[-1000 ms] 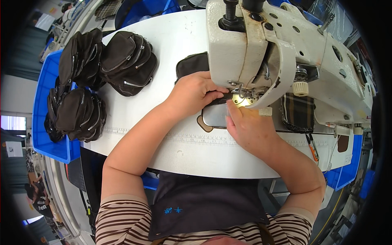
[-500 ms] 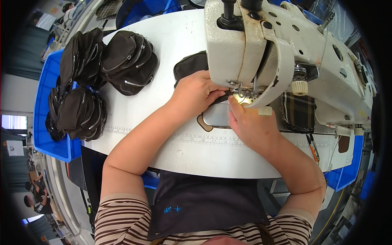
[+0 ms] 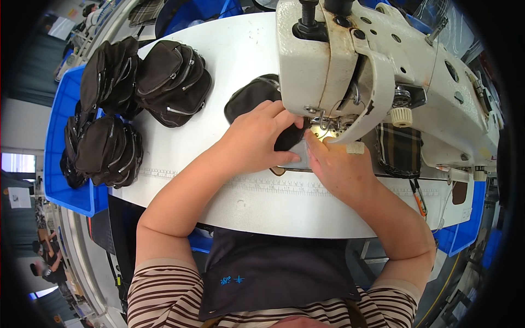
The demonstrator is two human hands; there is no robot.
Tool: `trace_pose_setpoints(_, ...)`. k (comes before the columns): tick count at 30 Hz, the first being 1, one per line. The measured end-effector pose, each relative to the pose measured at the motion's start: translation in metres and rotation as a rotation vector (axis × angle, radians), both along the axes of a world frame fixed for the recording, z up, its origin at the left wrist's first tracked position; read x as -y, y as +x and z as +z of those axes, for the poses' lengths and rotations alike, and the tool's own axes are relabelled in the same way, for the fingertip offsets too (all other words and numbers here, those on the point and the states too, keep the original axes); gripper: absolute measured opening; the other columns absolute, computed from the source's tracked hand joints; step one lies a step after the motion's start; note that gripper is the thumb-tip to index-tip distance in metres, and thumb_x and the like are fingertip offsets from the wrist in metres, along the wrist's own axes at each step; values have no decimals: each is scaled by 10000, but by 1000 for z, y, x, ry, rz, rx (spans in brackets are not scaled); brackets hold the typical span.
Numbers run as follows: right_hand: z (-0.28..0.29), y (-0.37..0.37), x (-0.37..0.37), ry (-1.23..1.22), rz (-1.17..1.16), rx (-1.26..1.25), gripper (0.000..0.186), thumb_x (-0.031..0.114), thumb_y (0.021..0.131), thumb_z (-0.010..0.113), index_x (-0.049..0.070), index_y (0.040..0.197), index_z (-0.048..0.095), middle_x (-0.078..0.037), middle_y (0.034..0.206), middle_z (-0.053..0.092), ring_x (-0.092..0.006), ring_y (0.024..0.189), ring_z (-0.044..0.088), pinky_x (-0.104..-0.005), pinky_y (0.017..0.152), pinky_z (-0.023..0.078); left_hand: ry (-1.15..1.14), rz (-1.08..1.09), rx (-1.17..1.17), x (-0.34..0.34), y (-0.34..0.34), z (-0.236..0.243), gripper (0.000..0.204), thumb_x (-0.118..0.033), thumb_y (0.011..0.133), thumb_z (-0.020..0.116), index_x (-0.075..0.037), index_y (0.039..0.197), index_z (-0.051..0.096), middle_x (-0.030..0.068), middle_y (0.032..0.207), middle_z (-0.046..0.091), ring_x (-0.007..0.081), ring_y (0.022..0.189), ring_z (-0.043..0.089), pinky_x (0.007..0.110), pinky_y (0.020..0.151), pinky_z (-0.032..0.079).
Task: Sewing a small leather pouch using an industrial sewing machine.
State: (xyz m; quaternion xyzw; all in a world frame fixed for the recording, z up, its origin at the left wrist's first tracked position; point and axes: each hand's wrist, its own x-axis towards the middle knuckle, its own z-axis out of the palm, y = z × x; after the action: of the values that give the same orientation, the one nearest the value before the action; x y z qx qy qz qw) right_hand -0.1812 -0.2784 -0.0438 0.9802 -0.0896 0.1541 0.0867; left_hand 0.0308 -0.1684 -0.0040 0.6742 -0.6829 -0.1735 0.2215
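A dark brown fabric pouch piece with a zipper lies on the machine bed, its right end running under the head of a white sewing machine. My left hand grips this piece, fingers bent over its top and thumb stretched along the near edge. Close to the lit needle area, my right hand has its fingertips at the edge of the piece beside the presser foot. The machine head hides part of the piece, and the right fingertips' grip is only partly visible.
Stacks of dark zippered pouches stand at the left, some in a blue bin. Right of the needle lie a stack of striped fabric pieces and orange-handled snips. A printed ruler runs along the white table.
The pouch piece has turned and shifted nearer, showing more of its left part. My left hand has opened wider over it, thumb lower. My right hand stays nearly in place.
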Motion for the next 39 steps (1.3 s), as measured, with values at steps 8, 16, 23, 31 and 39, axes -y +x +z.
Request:
trace_pose_setpoints(8, 4, 2, 1, 171, 17, 69, 495, 121, 774, 781, 122, 1265, 724, 14, 809, 604, -197, 577, 573, -334, 542, 438, -155, -20, 108, -9, -5, 3, 352, -132, 775, 765, -73, 1113, 688, 87, 1189, 699, 293, 1072, 671, 401, 867, 582)
trace_pose_setpoints(16, 2, 6, -1, 193, 54, 96, 528, 97, 787, 748, 127, 1312, 703, 4, 782, 531, -194, 600, 564, -331, 544, 446, -154, 33, 53, -5, -3, 2, 238, -81, 798, 687, -32, 1009, 784, 106, 1167, 745, 290, 1017, 714, 374, 865, 597)
trace_pose_setpoints(23, 2, 6, -1, 185, 70, 57, 532, 83, 786, 709, 110, 1316, 691, -15, 795, 548, -198, 658, 598, -348, 549, 463, -227, -11, 28, -2, -5, -9, 229, -55, 786, 711, -47, 999, 794, 52, 1019, 647, 267, 950, 651, 374, 784, 580)
trace_pose_setpoints(31, 5, 4, -3, 236, 93, -1, 445, 83, 762, 725, 100, 1206, 697, -31, 838, 578, -212, 690, 622, -350, 575, 478, -260, -73, 107, -2, -4, -15, 228, -75, 775, 747, -68, 997, 798, 39, 1011, 655, 248, 956, 636, 362, 781, 574)
trace_pose_setpoints(39, 16, 10, -7, 184, 106, 78, 293, 74, 807, 699, 69, 1094, 758, -112, 1127, 706, -255, 964, 663, -404, 786, 558, -166, -50, 44, -5, 5, -4, 141, -126, 854, 750, -95, 983, 801, 17, 1013, 670, 234, 952, 636, 354, 754, 566)
